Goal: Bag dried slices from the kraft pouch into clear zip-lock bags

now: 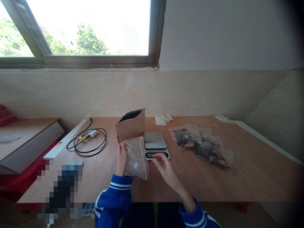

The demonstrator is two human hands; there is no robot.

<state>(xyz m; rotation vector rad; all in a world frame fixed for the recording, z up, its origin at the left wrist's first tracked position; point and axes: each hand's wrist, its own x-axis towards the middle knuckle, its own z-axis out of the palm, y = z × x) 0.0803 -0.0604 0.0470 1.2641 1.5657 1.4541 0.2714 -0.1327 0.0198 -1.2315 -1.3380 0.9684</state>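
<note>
My left hand (121, 158) is closed on the edge of a clear zip bag (137, 158) with a red seal strip along its right side. A small white patch shows on the bag, which looks flat. My right hand (166, 169) hovers in front of the digital kitchen scale (155, 141), fingers curled and apart, with nothing visible in them. Its fingertips overlap the scale's display. Behind the bag stands an open brown paper pouch (131, 125) with a dark inside. Nothing rests on the scale's metal plate.
Several zip bags with dark and tan pieces (201, 144) lie on the right of the wooden table (175, 186). A coiled black cable (87, 142) with a white adapter is at left. Crumpled tissue (166, 118) lies behind the scale. A pixelated dark object (61, 186) is at front left.
</note>
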